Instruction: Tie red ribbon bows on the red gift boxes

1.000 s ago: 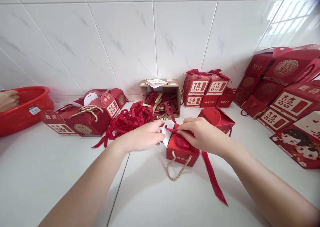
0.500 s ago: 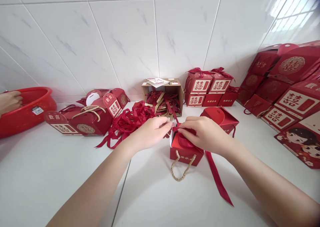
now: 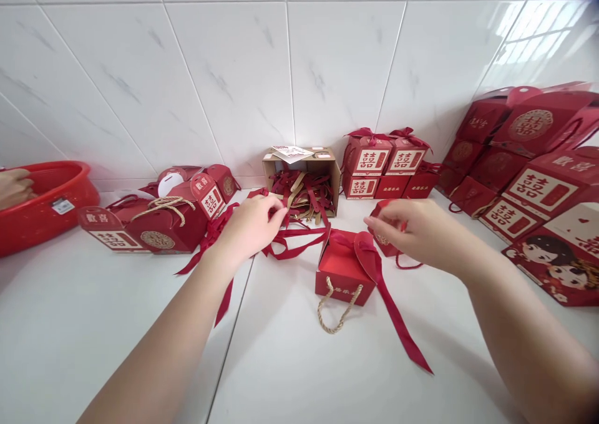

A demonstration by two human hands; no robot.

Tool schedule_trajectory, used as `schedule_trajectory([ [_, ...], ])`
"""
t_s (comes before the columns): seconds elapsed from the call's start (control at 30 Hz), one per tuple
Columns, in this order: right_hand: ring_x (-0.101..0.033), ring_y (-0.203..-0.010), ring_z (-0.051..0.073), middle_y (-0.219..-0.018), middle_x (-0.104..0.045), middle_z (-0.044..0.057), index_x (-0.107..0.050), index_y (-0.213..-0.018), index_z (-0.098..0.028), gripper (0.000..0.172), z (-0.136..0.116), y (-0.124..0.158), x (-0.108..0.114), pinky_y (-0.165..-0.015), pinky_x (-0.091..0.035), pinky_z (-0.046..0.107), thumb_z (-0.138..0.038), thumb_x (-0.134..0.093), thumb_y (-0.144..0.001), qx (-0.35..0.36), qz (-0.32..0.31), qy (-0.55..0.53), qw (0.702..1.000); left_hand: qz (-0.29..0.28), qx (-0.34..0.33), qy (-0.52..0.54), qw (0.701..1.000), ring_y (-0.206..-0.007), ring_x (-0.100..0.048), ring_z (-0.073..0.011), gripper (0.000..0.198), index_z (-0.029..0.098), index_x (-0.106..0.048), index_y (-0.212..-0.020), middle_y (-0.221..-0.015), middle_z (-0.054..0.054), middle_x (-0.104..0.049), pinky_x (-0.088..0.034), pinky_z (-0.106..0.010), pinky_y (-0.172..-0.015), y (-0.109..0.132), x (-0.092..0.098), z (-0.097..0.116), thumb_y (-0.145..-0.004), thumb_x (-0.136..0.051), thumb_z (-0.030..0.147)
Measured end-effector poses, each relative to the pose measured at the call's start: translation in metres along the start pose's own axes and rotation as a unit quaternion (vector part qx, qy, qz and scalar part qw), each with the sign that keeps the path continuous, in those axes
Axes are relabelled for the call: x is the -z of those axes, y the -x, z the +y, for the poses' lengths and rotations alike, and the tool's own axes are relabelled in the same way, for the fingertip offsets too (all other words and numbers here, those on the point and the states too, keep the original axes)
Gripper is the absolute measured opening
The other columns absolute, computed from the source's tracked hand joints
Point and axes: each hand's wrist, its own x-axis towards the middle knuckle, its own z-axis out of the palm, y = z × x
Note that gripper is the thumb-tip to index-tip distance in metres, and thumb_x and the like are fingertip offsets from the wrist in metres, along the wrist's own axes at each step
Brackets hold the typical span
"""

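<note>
A small red gift box with a tan rope handle stands on the white counter in front of me. A dark red ribbon lies over its top and trails down to the right. Another stretch of it runs left to my left hand, whose fingers are closed on it beside the loose ribbon pile. My right hand hovers just right of the box with its fingers stretched out and nothing in them. It partly covers a second open red box.
A cardboard carton of ribbons and tags sits against the tiled wall. Finished bow-tied boxes stand to its right, and large red boxes fill the right corner. Unfinished boxes lie at left. Another person's hand rests in a red basin.
Both hands have come off the box top. My left hand pulled ribbon out to the left, and my right hand let go and lifted to the right. The white flap no longer shows.
</note>
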Motion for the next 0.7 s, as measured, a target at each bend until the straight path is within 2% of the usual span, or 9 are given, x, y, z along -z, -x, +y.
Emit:
schedule_trajectory([
  [0.07, -0.051, -0.052, 0.016, -0.058, -0.057, 0.003, -0.060, -0.061, -0.020, 0.044, 0.011, 0.009, -0.002, -0.051, -0.031, 0.029, -0.055, -0.051, -0.087, -0.059, -0.088, 0.003, 0.994, -0.049, -0.038, 0.133, 0.989, -0.082, -0.058, -0.0201, 0.031, 0.022, -0.059, -0.091, -0.091, -0.003, -0.063, -0.042, -0.029, -0.072, 0.003, -0.010, 0.010, -0.090, -0.041, 0.047],
  [0.17, -0.053, -0.058, 0.018, -0.065, -0.061, 0.003, -0.061, -0.070, -0.021, 0.047, 0.020, 0.019, -0.014, -0.053, -0.034, 0.029, -0.060, -0.043, -0.089, -0.099, -0.177, -0.041, 0.978, -0.166, -0.028, 0.253, 0.953, -0.078, -0.053, -0.0166, 0.037, 0.022, -0.051, -0.090, -0.086, 0.001, -0.058, -0.041, -0.027, -0.069, 0.015, -0.031, 0.027, -0.089, -0.040, 0.057],
  [0.23, -0.055, -0.068, 0.019, -0.076, -0.064, 0.003, -0.061, -0.080, -0.022, 0.046, 0.020, 0.025, -0.022, -0.059, -0.038, 0.030, -0.060, -0.038, -0.091, -0.093, -0.202, -0.115, 0.968, -0.203, -0.006, 0.275, 0.940, -0.075, -0.049, -0.0148, 0.034, 0.023, -0.044, -0.086, -0.083, 0.003, -0.052, -0.039, -0.026, -0.069, 0.026, -0.042, 0.034, -0.088, -0.043, 0.057],
  [0.33, -0.057, -0.079, 0.018, -0.088, -0.064, 0.002, -0.060, -0.100, -0.023, 0.042, 0.017, 0.031, -0.029, -0.068, -0.041, 0.030, -0.060, -0.046, -0.089, -0.104, -0.232, -0.243, 0.936, -0.219, 0.034, 0.273, 0.936, -0.070, -0.042, -0.0131, 0.036, 0.023, -0.037, -0.080, -0.077, 0.006, -0.044, -0.035, -0.025, -0.064, 0.048, -0.046, 0.033, -0.085, -0.050, 0.055],
  [0.43, -0.053, -0.072, 0.015, -0.078, -0.060, -0.002, -0.052, -0.112, -0.024, 0.052, 0.014, 0.036, -0.032, -0.065, -0.040, 0.027, -0.060, -0.064, -0.077, -0.173, -0.272, -0.300, 0.898, -0.244, 0.051, 0.269, 0.930, -0.066, -0.037, -0.0127, 0.038, 0.023, -0.038, -0.078, -0.072, 0.006, -0.039, -0.031, -0.024, -0.059, 0.067, -0.037, 0.026, -0.086, -0.048, 0.058],
  [0.5, -0.046, -0.063, 0.012, -0.068, -0.051, -0.006, -0.052, -0.103, -0.023, 0.053, 0.013, 0.037, -0.032, -0.058, -0.035, 0.025, -0.056, -0.074, -0.069, -0.190, -0.278, -0.315, 0.887, -0.260, 0.048, 0.266, 0.927, -0.064, -0.036, -0.0126, 0.039, 0.022, -0.043, -0.076, -0.070, 0.006, -0.038, -0.031, -0.025, -0.059, 0.075, -0.028, 0.022, -0.087, -0.046, 0.058],
  [0.6, -0.036, -0.059, 0.009, -0.063, -0.039, -0.007, -0.051, -0.074, -0.019, 0.042, 0.015, 0.036, -0.028, -0.055, -0.029, 0.023, -0.050, -0.078, -0.066, -0.139, -0.294, -0.372, 0.870, -0.265, 0.047, 0.283, 0.921, -0.069, -0.042, -0.0134, 0.039, 0.019, -0.051, -0.070, -0.071, 0.004, -0.044, -0.034, -0.025, -0.065, 0.079, -0.015, 0.017, -0.087, -0.050, 0.054],
  [0.7, -0.040, -0.062, 0.009, -0.064, -0.044, -0.005, -0.049, -0.065, -0.018, 0.041, 0.017, 0.036, -0.022, -0.059, -0.032, 0.023, -0.049, -0.075, -0.070, -0.091, -0.304, -0.419, 0.851, -0.223, 0.077, 0.330, 0.914, -0.082, -0.051, -0.0157, 0.032, 0.020, -0.061, -0.077, -0.082, 0.002, -0.056, -0.038, -0.026, -0.074, 0.077, -0.007, 0.015, -0.085, -0.056, 0.050],
])
